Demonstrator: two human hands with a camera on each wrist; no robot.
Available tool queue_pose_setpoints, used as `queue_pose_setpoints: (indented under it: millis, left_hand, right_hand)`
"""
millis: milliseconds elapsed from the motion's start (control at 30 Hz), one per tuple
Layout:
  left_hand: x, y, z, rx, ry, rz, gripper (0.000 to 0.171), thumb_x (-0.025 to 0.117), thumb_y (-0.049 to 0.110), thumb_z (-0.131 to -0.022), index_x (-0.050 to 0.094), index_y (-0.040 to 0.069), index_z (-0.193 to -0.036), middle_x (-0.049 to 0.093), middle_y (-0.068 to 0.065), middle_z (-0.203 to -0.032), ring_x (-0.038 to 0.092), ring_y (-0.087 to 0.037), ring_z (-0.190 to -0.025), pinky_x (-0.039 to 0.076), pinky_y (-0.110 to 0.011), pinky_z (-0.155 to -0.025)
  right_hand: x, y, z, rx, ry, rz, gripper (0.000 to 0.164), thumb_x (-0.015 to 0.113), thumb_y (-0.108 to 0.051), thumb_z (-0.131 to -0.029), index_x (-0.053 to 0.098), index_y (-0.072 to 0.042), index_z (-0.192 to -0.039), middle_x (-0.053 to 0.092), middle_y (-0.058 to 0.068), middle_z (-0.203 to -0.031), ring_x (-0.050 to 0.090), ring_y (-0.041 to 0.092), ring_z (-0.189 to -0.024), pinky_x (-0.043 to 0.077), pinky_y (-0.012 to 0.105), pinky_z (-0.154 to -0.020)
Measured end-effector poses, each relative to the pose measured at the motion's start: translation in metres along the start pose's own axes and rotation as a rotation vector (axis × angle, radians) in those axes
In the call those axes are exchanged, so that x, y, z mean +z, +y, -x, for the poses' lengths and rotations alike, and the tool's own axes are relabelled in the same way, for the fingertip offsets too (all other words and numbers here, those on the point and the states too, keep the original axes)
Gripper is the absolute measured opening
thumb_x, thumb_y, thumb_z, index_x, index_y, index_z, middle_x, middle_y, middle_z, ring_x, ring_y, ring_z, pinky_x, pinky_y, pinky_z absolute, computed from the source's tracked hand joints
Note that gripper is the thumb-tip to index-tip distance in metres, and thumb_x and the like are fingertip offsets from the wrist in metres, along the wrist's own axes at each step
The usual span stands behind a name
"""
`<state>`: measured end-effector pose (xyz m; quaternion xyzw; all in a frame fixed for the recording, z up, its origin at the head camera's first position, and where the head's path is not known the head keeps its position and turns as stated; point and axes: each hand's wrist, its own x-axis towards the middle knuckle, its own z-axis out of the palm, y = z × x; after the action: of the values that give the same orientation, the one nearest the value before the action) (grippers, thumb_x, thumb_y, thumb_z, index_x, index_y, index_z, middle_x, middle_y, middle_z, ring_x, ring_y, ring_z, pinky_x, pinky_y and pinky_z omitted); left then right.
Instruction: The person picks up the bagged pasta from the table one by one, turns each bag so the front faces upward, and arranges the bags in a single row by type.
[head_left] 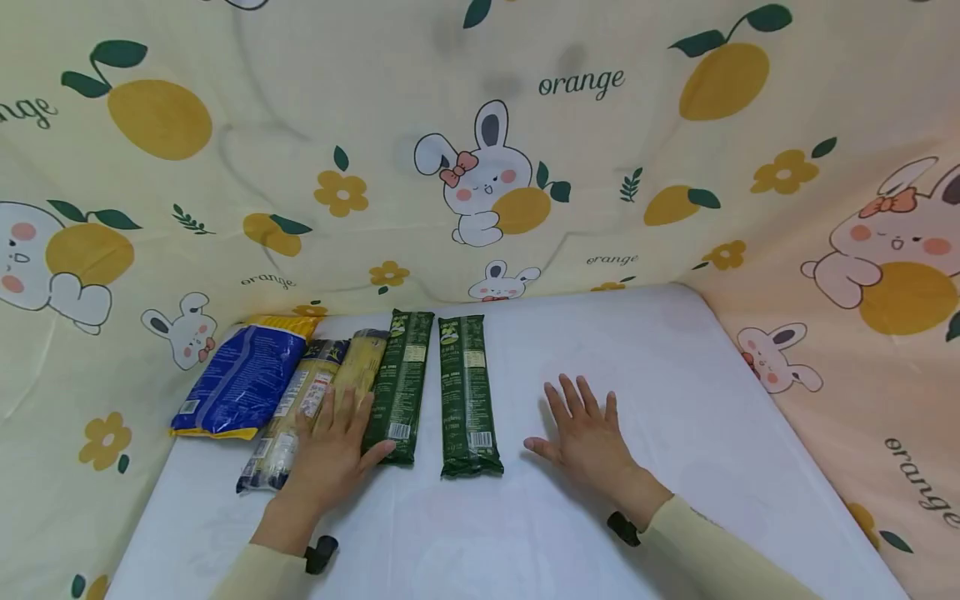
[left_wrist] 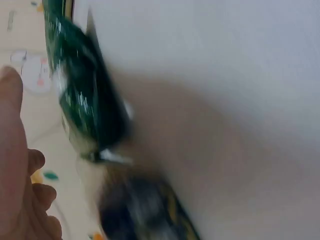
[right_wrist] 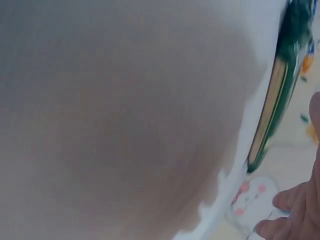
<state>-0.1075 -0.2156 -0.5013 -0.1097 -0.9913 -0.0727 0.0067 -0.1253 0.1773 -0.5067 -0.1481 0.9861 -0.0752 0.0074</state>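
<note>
My left hand (head_left: 333, 454), fingers spread, is over the near ends of a clear pack of noodles (head_left: 362, 360) and a green pack (head_left: 405, 375); whether it touches them I cannot tell. To its left lies a clear noodle pack with dark blue ends (head_left: 264, 462). A second green pack (head_left: 468, 392) lies apart, to the right of the first. My right hand (head_left: 588, 437) is spread above the white surface, right of that pack, holding nothing. In the left wrist view, a green pack's end (left_wrist: 92, 110) and a blurred dark blue end (left_wrist: 140, 207) show beside the thumb.
A blue and yellow bag (head_left: 243, 379) lies at the far left of the row of packs. White cloth (head_left: 525, 533) covers the table. A printed curtain with rabbits and oranges (head_left: 390, 100) rises behind and along both sides.
</note>
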Motion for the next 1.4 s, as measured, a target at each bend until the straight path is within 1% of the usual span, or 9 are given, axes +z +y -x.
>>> queue_pose_setpoints:
  millis: [233, 400, 533, 667, 833, 1000, 1100, 1200, 1400]
  left_hand:
    - [0.006, 0.047, -0.033, 0.151, -0.07, 0.001, 0.065, 0.043, 0.048, -0.113, 0.032, 0.013, -0.167, 0.028, -0.014, -0.173, 0.013, -0.039, -0.163, 0.008, -0.079, -0.122]
    - [0.009, 0.063, -0.062, 0.209, -0.156, -0.029, 0.067, 0.038, 0.052, -0.113, 0.028, 0.014, -0.168, 0.023, -0.011, -0.175, 0.013, -0.034, -0.164, 0.007, -0.074, -0.125]
    - [0.011, 0.061, -0.075, 0.236, -0.243, -0.089, 0.073, 0.038, 0.055, -0.112, 0.023, 0.012, -0.169, 0.018, -0.009, -0.177, 0.01, -0.032, -0.165, 0.005, -0.071, -0.126]
    - [0.016, 0.07, -0.082, 0.27, -0.284, -0.151, 0.078, 0.036, 0.058, -0.111, 0.019, 0.01, -0.169, 0.015, -0.008, -0.178, 0.01, -0.03, -0.165, 0.005, -0.067, -0.129]
    - [0.027, 0.099, -0.081, 0.319, -0.26, -0.171, 0.081, 0.033, 0.061, -0.11, 0.018, 0.007, -0.169, 0.014, -0.011, -0.177, 0.012, -0.028, -0.165, 0.011, -0.059, -0.131]
    - [0.028, 0.126, -0.066, 0.368, -0.253, -0.113, 0.083, 0.033, 0.062, -0.11, 0.017, 0.005, -0.169, 0.014, -0.013, -0.177, 0.013, -0.029, -0.165, 0.014, -0.056, -0.131]
    - [0.028, 0.129, -0.055, 0.369, -0.261, -0.106, 0.083, 0.035, 0.062, -0.11, 0.017, 0.006, -0.169, 0.014, -0.013, -0.177, 0.013, -0.029, -0.164, 0.015, -0.055, -0.131]
    - [0.03, 0.124, -0.045, 0.351, -0.245, -0.109, 0.084, 0.038, 0.063, -0.109, 0.02, 0.007, -0.169, 0.017, -0.011, -0.177, 0.016, -0.028, -0.164, 0.017, -0.054, -0.131]
    - [0.035, 0.121, -0.045, 0.378, -0.233, -0.051, 0.084, 0.035, 0.064, -0.109, 0.018, 0.009, -0.17, 0.015, -0.01, -0.177, 0.014, -0.027, -0.164, 0.015, -0.055, -0.131]
  right_hand:
    - [0.004, -0.039, 0.005, -0.206, -0.074, 0.023, 0.095, 0.053, -0.072, -0.099, 0.035, -0.006, -0.164, 0.031, 0.016, -0.172, 0.026, 0.039, -0.16, 0.024, 0.077, -0.119]
    - [0.007, -0.07, 0.002, -0.328, -0.147, 0.035, 0.094, 0.045, -0.075, -0.1, 0.033, -0.008, -0.166, 0.03, 0.011, -0.173, 0.026, 0.036, -0.161, 0.026, 0.074, -0.12]
    - [0.011, -0.083, -0.002, -0.339, -0.216, 0.055, 0.095, 0.043, -0.076, -0.1, 0.029, -0.011, -0.167, 0.027, 0.008, -0.175, 0.023, 0.032, -0.162, 0.026, 0.07, -0.122]
    - [0.009, -0.078, 0.001, -0.313, -0.238, 0.048, 0.094, 0.045, -0.075, -0.1, 0.029, -0.011, -0.167, 0.027, 0.006, -0.175, 0.022, 0.03, -0.163, 0.024, 0.07, -0.123]
    - [0.001, -0.054, 0.019, -0.296, -0.179, 0.005, 0.091, 0.049, -0.071, -0.101, 0.037, -0.007, -0.164, 0.034, 0.009, -0.172, 0.027, 0.033, -0.161, 0.024, 0.071, -0.122]
    - [-0.001, -0.032, 0.048, -0.305, -0.126, 0.011, 0.087, 0.049, -0.07, -0.101, 0.042, -0.007, -0.162, 0.039, 0.008, -0.169, 0.032, 0.035, -0.158, 0.03, 0.071, -0.119]
    - [-0.002, -0.029, 0.061, -0.335, -0.111, 0.02, 0.083, 0.047, -0.068, -0.103, 0.044, -0.009, -0.161, 0.042, 0.007, -0.168, 0.034, 0.034, -0.157, 0.034, 0.07, -0.118]
    - [-0.002, -0.033, 0.066, -0.369, -0.095, 0.044, 0.08, 0.043, -0.067, -0.105, 0.046, -0.009, -0.16, 0.044, 0.006, -0.167, 0.037, 0.032, -0.156, 0.036, 0.067, -0.118]
    - [0.002, -0.037, 0.071, -0.347, -0.072, 0.089, 0.077, 0.044, -0.066, -0.106, 0.05, -0.009, -0.158, 0.048, 0.006, -0.164, 0.04, 0.029, -0.155, 0.036, 0.065, -0.119]
